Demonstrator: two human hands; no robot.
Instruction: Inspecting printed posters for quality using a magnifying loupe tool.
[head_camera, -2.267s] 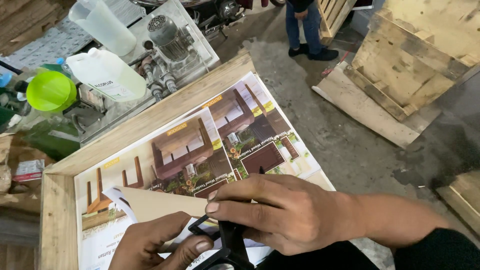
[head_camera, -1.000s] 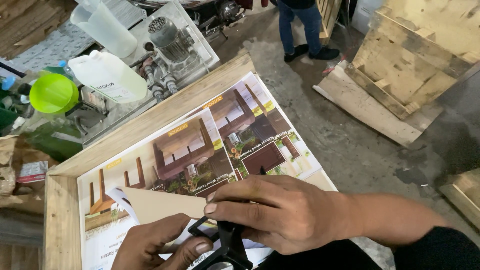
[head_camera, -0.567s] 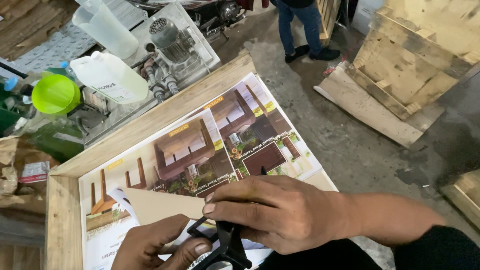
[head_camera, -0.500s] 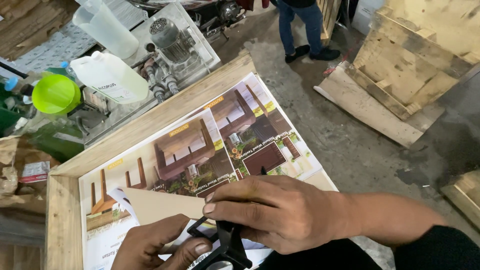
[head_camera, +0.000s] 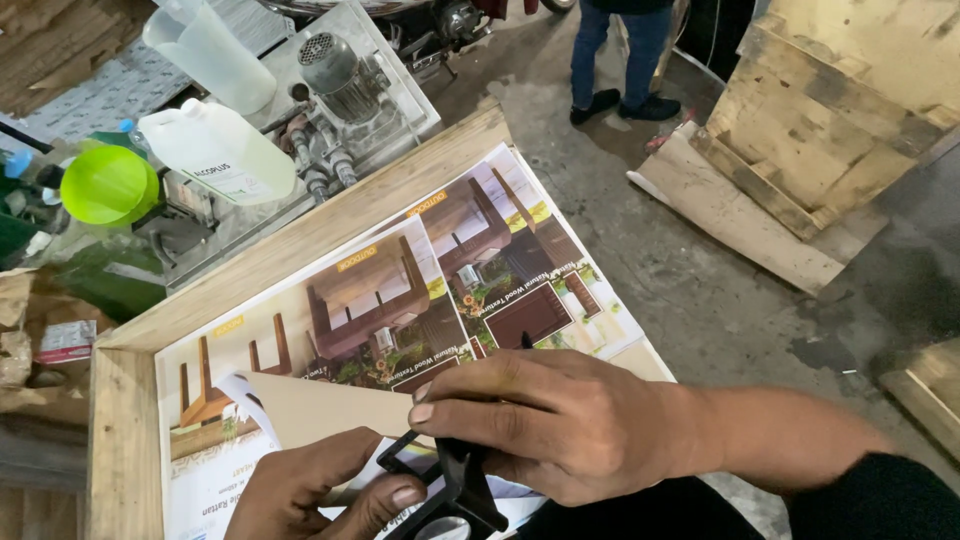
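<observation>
Gripping black scissors (head_camera: 455, 490) at the near edge, the right hand (head_camera: 560, 425) curls closed over their handles; their long axis runs near-right to far-left, blades pointing far-left under a tan sheet (head_camera: 320, 410). The left hand (head_camera: 315, 490), fingers bent, pinches that sheet. Printed posters (head_camera: 440, 270) fill the wooden frame (head_camera: 300, 240); bare floor (head_camera: 640, 250) lies right.

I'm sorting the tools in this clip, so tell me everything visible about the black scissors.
The black scissors sit at the bottom edge, only partly in frame. Glossy black plastic handle loops show; the blades are hidden. The right hand grips over them from above, the left hand touches the handle from below. They lie over the printed sheets inside the wooden frame.
</observation>
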